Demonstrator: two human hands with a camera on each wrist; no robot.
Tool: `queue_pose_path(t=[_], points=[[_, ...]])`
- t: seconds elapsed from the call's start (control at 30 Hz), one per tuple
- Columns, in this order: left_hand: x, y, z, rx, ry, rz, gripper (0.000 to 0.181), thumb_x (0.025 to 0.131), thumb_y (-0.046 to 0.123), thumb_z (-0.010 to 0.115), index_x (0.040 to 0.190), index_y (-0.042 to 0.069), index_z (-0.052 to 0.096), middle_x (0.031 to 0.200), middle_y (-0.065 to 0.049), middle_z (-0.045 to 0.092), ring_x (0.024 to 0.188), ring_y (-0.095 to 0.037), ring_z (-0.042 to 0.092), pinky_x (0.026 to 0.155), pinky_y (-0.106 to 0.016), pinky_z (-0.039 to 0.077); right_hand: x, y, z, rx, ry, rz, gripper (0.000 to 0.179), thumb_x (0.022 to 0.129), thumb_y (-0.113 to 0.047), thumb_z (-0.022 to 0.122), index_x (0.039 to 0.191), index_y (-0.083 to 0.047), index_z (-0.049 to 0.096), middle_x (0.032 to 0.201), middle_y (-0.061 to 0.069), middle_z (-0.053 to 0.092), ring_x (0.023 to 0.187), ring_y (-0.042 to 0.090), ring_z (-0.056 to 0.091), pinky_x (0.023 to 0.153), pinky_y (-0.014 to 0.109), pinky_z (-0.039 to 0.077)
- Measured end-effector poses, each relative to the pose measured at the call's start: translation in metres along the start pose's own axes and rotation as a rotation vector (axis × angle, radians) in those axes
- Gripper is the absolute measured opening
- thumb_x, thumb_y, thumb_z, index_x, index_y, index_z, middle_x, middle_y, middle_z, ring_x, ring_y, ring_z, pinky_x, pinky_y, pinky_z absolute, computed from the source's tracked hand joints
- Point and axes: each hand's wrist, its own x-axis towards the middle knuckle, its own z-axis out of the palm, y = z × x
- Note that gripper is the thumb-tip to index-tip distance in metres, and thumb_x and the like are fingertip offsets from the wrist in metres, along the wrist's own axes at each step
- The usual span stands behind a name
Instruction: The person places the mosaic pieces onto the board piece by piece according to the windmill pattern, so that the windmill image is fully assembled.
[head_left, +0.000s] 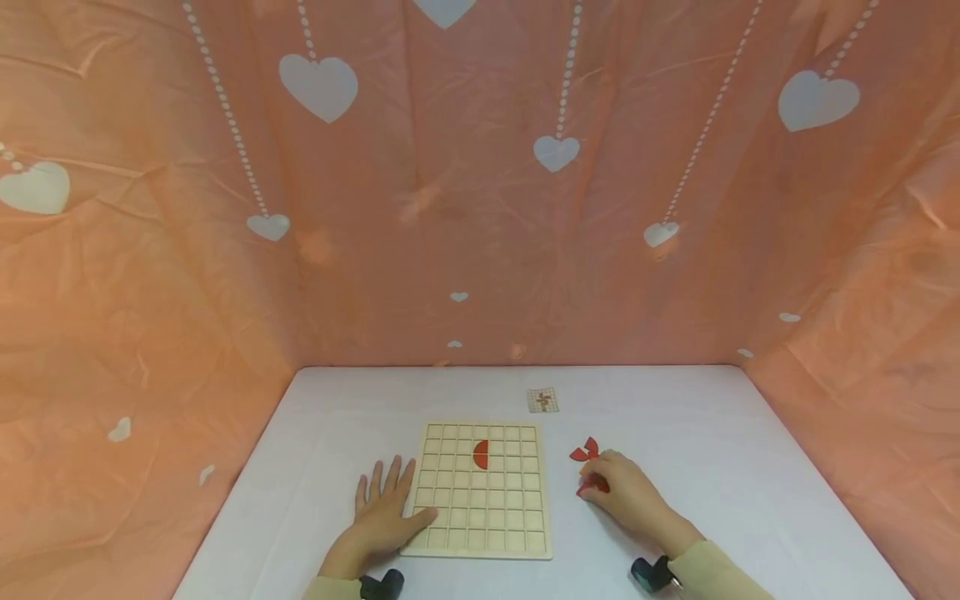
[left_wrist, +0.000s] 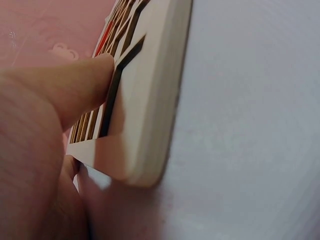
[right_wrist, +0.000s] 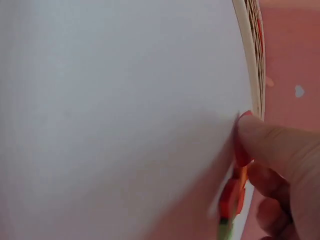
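A wooden grid board [head_left: 517,525] lies flat on the white table, with two red quarter-circle pieces [head_left: 481,455] forming a half disc in its upper middle. My left hand [head_left: 382,517] is spread at the board's left side, its thumb over the lower-left squares; the left wrist view has the thumb [left_wrist: 90,82] on the board. Right of the board, my right hand [head_left: 630,493] pinches a red piece [right_wrist: 241,146] with thumb and curled fingers, low over the table. More red pieces [head_left: 592,447] lie just beyond its fingertips. The hand partly hides the pieces beneath it.
A small card with a gridded pattern [head_left: 543,402] lies behind the board. Beside the right hand, a red block [right_wrist: 229,197] and a green piece [right_wrist: 225,230] show in the right wrist view. An orange cloth with pale hearts [head_left: 480,208] surrounds the table.
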Motion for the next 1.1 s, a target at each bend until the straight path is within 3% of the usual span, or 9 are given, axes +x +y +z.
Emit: queue_pose_path(t=[0.27, 0.47, 0.63, 0.7, 0.87, 0.97, 1.1], points=[[-0.001, -0.001, 0.0, 0.012, 0.002, 0.001, 0.094, 0.087, 0.058, 0.061, 0.152, 0.002, 0.023, 0.158, -0.025, 0.008, 0.143, -0.046, -0.008, 0.108, -0.06, -0.016, 0.005, -0.01, -0.003, 0.071, -0.108, 0.106, 0.017, 0.085, -0.023, 0.076, 0.091, -0.025, 0.061, 0.073, -0.013, 0.052, 0.07, 0.007, 0.049, 0.063, 0.024, 0.044], [0.001, -0.002, 0.002, 0.003, 0.007, -0.002, 0.094, 0.086, 0.057, 0.061, 0.152, 0.001, 0.024, 0.158, -0.025, 0.008, 0.143, -0.046, -0.008, 0.108, -0.059, -0.017, 0.018, -0.02, 0.002, 0.255, -0.064, 0.187, 0.015, 0.091, -0.022, 0.069, 0.107, -0.022, 0.068, 0.085, -0.007, 0.057, 0.079, 0.013, 0.051, 0.071, 0.031, 0.045], [0.003, -0.004, 0.006, 0.019, 0.023, 0.003, 0.094, 0.086, 0.058, 0.061, 0.152, 0.002, 0.024, 0.158, -0.024, 0.008, 0.143, -0.045, -0.007, 0.108, -0.058, -0.018, 0.029, -0.03, 0.015, 0.273, -0.043, 0.156, 0.017, 0.097, -0.018, 0.06, 0.112, -0.021, 0.068, 0.098, -0.003, 0.062, 0.089, 0.014, 0.055, 0.08, 0.038, 0.048], [0.003, -0.004, 0.008, 0.015, 0.026, 0.007, 0.094, 0.086, 0.057, 0.061, 0.152, 0.002, 0.024, 0.158, -0.025, 0.009, 0.143, -0.045, -0.007, 0.108, -0.058, -0.018, 0.032, -0.034, 0.02, 0.293, -0.042, 0.168, 0.015, 0.098, -0.018, 0.059, 0.11, -0.021, 0.067, 0.097, -0.003, 0.061, 0.087, 0.014, 0.055, 0.077, 0.037, 0.048], [0.001, -0.002, 0.006, 0.001, 0.015, -0.002, 0.095, 0.086, 0.057, 0.062, 0.152, 0.002, 0.024, 0.158, -0.024, 0.009, 0.143, -0.045, -0.007, 0.108, -0.058, -0.017, 0.044, -0.044, 0.034, 0.458, -0.012, 0.249, 0.014, 0.097, -0.019, 0.06, 0.108, -0.013, 0.065, 0.082, 0.0, 0.061, 0.074, 0.015, 0.054, 0.062, 0.029, 0.045], [0.0, -0.002, 0.005, 0.009, 0.017, -0.008, 0.095, 0.086, 0.058, 0.062, 0.152, 0.002, 0.024, 0.159, -0.023, 0.009, 0.144, -0.044, -0.007, 0.109, -0.058, -0.017, 0.054, -0.049, 0.045, 0.519, 0.005, 0.287, 0.016, 0.096, -0.021, 0.063, 0.108, -0.012, 0.066, 0.083, 0.001, 0.062, 0.076, 0.017, 0.055, 0.064, 0.029, 0.046], [0.001, -0.004, 0.006, 0.008, 0.023, -0.003, 0.095, 0.086, 0.059, 0.061, 0.152, 0.003, 0.024, 0.159, -0.023, 0.009, 0.144, -0.044, -0.007, 0.108, -0.058, -0.018, 0.064, -0.059, 0.058, 0.528, 0.024, 0.277, 0.015, 0.094, -0.022, 0.065, 0.106, -0.012, 0.067, 0.082, -0.001, 0.062, 0.077, 0.016, 0.056, 0.066, 0.031, 0.047]])
